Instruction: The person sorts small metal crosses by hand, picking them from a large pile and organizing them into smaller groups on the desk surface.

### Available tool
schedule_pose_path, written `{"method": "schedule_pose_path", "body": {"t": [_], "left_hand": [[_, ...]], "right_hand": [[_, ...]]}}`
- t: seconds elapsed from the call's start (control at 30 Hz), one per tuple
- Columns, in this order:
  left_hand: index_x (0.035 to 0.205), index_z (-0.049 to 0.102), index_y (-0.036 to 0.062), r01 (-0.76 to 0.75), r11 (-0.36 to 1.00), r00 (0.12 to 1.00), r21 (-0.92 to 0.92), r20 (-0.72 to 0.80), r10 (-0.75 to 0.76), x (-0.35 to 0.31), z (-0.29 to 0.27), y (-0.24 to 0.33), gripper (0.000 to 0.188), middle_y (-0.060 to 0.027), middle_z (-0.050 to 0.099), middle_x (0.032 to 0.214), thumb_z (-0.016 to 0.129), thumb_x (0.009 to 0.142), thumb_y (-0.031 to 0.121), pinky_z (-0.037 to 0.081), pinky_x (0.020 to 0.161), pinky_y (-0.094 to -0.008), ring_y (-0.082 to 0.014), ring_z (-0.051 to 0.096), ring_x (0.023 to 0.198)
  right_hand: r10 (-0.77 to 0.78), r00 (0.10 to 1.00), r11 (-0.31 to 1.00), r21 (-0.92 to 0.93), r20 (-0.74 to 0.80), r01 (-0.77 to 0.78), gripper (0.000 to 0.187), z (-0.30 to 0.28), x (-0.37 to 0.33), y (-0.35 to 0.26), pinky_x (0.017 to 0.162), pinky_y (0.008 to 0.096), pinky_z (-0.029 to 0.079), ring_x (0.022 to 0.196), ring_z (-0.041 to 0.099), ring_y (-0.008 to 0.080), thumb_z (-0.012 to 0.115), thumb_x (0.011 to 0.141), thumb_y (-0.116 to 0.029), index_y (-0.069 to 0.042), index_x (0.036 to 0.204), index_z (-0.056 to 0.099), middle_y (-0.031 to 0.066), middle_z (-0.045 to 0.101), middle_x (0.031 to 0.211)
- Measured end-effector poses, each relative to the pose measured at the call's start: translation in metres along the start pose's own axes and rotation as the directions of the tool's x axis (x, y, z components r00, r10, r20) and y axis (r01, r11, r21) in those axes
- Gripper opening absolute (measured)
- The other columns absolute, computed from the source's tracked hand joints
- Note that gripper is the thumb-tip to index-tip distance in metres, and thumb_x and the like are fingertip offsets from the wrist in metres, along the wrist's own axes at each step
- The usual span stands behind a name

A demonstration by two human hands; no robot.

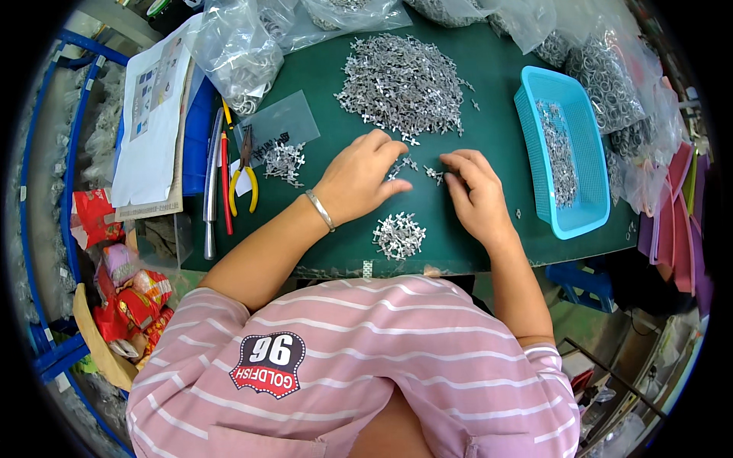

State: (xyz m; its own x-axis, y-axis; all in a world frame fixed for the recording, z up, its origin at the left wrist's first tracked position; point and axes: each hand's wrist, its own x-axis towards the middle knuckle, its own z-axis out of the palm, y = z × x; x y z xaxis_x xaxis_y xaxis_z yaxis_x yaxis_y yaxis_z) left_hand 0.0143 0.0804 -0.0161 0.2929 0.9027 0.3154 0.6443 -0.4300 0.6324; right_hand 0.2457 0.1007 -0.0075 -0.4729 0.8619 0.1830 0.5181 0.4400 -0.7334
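Small grey metal cross-shaped pieces lie in piles on the green table. My left hand (360, 175), with a silver bangle on its wrist, rests with thumb and fingers apart around a few loose cross pieces (405, 165). Facing it, my right hand (479, 197) has its thumb and fingertips slightly apart beside a small clump of cross pieces (434, 175). Whether its fingertips touch that clump is hard to see. Beyond both hands spreads the large heap (405, 82). A smaller pile (399, 236) lies nearer to me, between my forearms.
At right stands a light-blue plastic basket (585, 209) with cross pieces inside. Yellow-handled pliers (253, 191), a red pen-like stick (226, 183) and a metal rod (211, 183) lie left. A clear bag (294, 114) lies near another small pile (284, 162). Ring-filled bags (603, 80) line the far right.
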Motion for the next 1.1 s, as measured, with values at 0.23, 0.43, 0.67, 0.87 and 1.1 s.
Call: {"method": "schedule_pose_path", "body": {"t": [0.23, 0.43, 0.67, 0.87, 1.1], "left_hand": [[0.096, 0.065, 0.0033, -0.012, 0.999, 1.000, 0.040, 0.000, 0.012, 0.001, 0.015, -0.009, 0.018, -0.0120, 0.058, 0.096, 0.073, 0.080, 0.003, 0.052, 0.076, -0.0405, -0.0329, 0.062, 0.088], [0.100, 0.066, 0.0041, 0.061, 0.996, 0.997, 0.060, -0.047, -0.058, -0.005, 0.007, 0.004, 0.022, -0.0112, 0.059, 0.096, 0.074, 0.080, 0.006, 0.051, 0.077, -0.0416, -0.0324, 0.061, 0.090], [0.101, 0.068, 0.0043, -0.019, 0.989, 1.000, 0.146, 0.000, 0.019, 0.002, 0.015, 0.003, 0.021, -0.0093, 0.060, 0.096, 0.074, 0.081, 0.008, 0.047, 0.080, -0.0417, -0.0294, 0.060, 0.091], [0.090, 0.070, 0.0056, -0.092, 0.979, 0.996, 0.182, 0.008, 0.092, 0.008, 0.015, 0.001, 0.008, -0.0068, 0.061, 0.095, 0.072, 0.083, 0.009, 0.045, 0.079, -0.0393, -0.0278, 0.059, 0.091], [0.085, 0.068, 0.0057, -0.053, 0.992, 0.994, 0.112, 0.106, 0.041, 0.009, 0.010, 0.010, 0.006, -0.0070, 0.062, 0.096, 0.073, 0.083, 0.009, 0.046, 0.080, -0.0404, -0.0288, 0.059, 0.091]], "right_hand": [[-0.117, 0.993, 0.981, -0.157, 0.012, 0.118, 0.017, 0.016, 0.023, 0.000, 0.083, 0.0429, 0.051, 0.094, 0.060, 0.0341, 0.071, 0.081, -0.001, 0.000, 0.097, 0.069, 0.0123, 0.062, 0.095], [-0.210, 0.977, 0.958, -0.192, 0.029, 0.212, 0.013, 0.025, 0.026, -0.009, 0.079, 0.0420, 0.048, 0.091, 0.059, 0.0311, 0.071, 0.081, -0.005, -0.005, 0.094, 0.070, 0.0098, 0.062, 0.093], [-0.160, 0.985, 0.965, -0.198, 0.066, 0.170, 0.013, 0.005, 0.018, -0.004, 0.079, 0.0429, 0.048, 0.090, 0.060, 0.0331, 0.064, 0.079, 0.003, -0.004, 0.089, 0.067, 0.0116, 0.062, 0.094], [-0.069, 0.982, 0.995, -0.058, 0.175, 0.081, 0.011, -0.002, 0.008, -0.010, 0.078, 0.0448, 0.051, 0.089, 0.061, 0.0367, 0.066, 0.079, 0.006, -0.001, 0.088, 0.066, 0.0161, 0.061, 0.092], [-0.139, 0.984, 0.969, -0.218, -0.110, 0.113, 0.009, 0.011, 0.029, 0.001, 0.081, 0.0437, 0.049, 0.091, 0.060, 0.0339, 0.071, 0.080, -0.002, -0.003, 0.089, 0.068, 0.0121, 0.063, 0.092]]}}
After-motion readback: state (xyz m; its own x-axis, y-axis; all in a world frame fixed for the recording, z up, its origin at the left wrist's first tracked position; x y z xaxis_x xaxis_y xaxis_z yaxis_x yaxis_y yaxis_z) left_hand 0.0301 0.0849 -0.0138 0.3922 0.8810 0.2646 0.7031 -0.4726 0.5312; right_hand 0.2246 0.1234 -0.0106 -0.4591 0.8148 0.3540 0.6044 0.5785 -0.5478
